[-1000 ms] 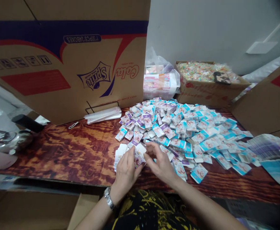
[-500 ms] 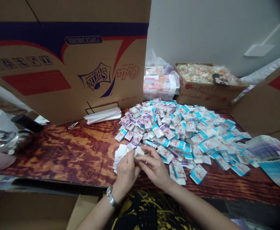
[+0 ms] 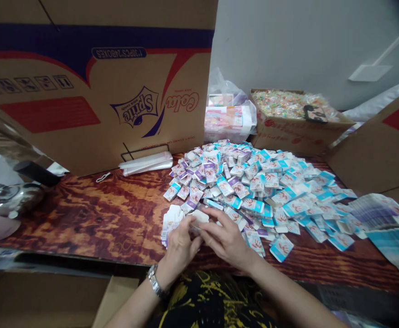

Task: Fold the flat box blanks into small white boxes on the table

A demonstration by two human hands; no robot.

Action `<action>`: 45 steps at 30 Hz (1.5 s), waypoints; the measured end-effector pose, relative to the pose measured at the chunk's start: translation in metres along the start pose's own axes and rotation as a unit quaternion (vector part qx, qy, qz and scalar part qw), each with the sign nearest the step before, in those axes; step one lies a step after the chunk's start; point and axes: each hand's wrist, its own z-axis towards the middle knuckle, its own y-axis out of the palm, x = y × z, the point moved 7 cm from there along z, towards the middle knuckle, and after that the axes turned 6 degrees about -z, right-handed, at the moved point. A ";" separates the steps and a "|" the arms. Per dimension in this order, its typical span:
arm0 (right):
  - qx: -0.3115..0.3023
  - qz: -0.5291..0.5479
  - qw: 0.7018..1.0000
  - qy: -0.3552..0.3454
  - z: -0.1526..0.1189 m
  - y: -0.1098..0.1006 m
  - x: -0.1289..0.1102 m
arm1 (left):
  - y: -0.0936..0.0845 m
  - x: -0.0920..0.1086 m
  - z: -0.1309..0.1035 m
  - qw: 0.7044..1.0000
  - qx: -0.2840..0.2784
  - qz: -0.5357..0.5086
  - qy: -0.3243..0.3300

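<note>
Between my two hands is a small paper box [image 3: 200, 216], its white flap side up; the rest of it is hidden by my fingers. My left hand [image 3: 182, 241] is closed on its near left side, a metal watch on that wrist. From the right, my right hand [image 3: 227, 237] pinches the same box with thumb and fingers. Just behind my left hand lies a stack of flat white-and-purple box blanks [image 3: 172, 217]. A large heap of small folded boxes [image 3: 254, 182], blue-and-white and purple-and-white with a red hand print, spreads beyond and right of my hands.
A big cardboard carton [image 3: 100, 100] stands at the back left, with clear plastic sleeves [image 3: 146, 163] before it. An open carton of wrapped candy [image 3: 281, 107] is at the back. A metal kettle [image 3: 18, 198] sits far left. Fanned blue blanks [image 3: 396, 248] lie far right.
The small box between my hands has turned, so more of its white flap shows. My right hand has shifted slightly right and its fingers have spread a little.
</note>
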 end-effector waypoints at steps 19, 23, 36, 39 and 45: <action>-0.003 0.128 0.969 0.210 0.010 0.005 0.015 | 0.012 0.004 0.003 0.997 -0.071 0.032 -0.029; 0.036 0.012 0.997 0.060 0.002 0.004 -0.016 | 0.011 0.000 0.007 0.993 -0.084 0.042 -0.065; 0.234 0.373 0.827 0.350 0.014 -0.024 0.099 | -0.018 0.012 0.014 0.998 -0.027 0.059 0.022; 0.109 0.252 0.906 0.323 0.007 -0.010 0.094 | -0.004 0.000 0.001 0.990 -0.086 0.104 0.029; -0.101 -0.177 0.975 0.088 -0.027 0.053 0.044 | 0.024 -0.024 -0.023 0.977 -0.148 0.151 -0.001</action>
